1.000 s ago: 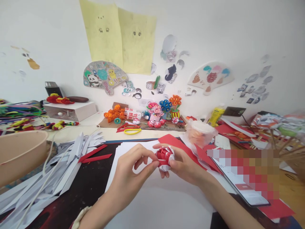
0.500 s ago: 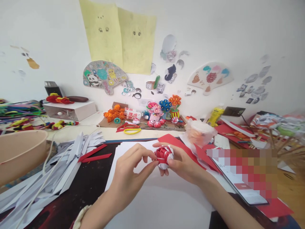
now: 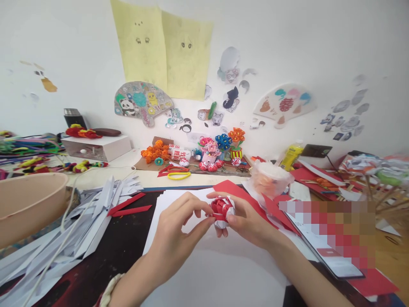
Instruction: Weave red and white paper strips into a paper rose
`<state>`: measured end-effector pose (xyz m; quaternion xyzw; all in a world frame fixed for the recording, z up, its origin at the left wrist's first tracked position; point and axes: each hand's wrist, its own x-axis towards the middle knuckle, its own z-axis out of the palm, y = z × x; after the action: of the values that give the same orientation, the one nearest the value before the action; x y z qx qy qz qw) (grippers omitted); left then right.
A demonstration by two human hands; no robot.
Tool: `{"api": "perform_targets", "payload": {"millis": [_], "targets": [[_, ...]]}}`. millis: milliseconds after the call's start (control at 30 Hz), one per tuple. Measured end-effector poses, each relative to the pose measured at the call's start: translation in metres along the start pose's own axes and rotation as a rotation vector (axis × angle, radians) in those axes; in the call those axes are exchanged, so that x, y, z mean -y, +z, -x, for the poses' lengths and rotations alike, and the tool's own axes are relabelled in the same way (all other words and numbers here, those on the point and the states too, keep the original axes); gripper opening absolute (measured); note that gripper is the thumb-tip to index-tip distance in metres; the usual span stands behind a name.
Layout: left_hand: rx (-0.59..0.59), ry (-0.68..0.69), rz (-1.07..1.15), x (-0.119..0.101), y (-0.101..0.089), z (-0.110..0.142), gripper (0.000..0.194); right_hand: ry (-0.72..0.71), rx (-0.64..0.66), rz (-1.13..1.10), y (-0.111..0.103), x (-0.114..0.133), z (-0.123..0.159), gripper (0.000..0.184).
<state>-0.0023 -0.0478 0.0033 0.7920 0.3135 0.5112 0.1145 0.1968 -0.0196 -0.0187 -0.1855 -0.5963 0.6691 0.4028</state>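
Observation:
Above the white paper sheets (image 3: 204, 273) I hold a small folded-paper flower (image 3: 223, 212), red in the middle with white around its outside. My right hand (image 3: 247, 219) wraps it from the right, thumb on the near side and some fingertips showing underneath. On its left side, the thumb and index finger of my left hand (image 3: 177, 224) pinch at a red paper edge of the flower. The pinched spot is partly hidden by my fingertips.
White paper strips (image 3: 92, 221) and two red strips (image 3: 131, 207) lie left, beside a beige tub (image 3: 32, 200). A phone (image 3: 329, 251) rests on red paper at right. Yellow-handled scissors (image 3: 179, 175), craft flowers (image 3: 223, 143) and a wrapped cup (image 3: 270, 179) stand behind.
The flower has tilted slightly, so more of its red centre shows. Both hands keep their hold on it. The whole view has shifted a little.

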Motion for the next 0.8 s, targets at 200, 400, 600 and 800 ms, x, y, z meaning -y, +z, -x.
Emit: {"api": "perform_targets", "payload": {"millis": [200, 400, 600, 800], "targets": [[0.008, 0.002, 0.022, -0.0014, -0.0003, 0.0005, 0.012, -0.002, 0.016, -0.012, -0.0016, -0.0015, 0.0003, 0.057], [0.028, 0.008, 0.017, -0.0014, -0.0008, 0.0004, 0.011, 0.001, 0.007, 0.012, -0.0035, -0.0023, 0.0008, 0.058], [0.048, 0.004, -0.031, 0.0008, -0.0005, 0.001, 0.01, 0.002, -0.004, 0.018, -0.003, -0.002, 0.0005, 0.058], [-0.006, 0.137, -0.188, 0.0009, 0.0006, 0.0021, 0.01, 0.006, 0.002, 0.014, -0.0023, -0.0013, 0.0003, 0.056]]}}
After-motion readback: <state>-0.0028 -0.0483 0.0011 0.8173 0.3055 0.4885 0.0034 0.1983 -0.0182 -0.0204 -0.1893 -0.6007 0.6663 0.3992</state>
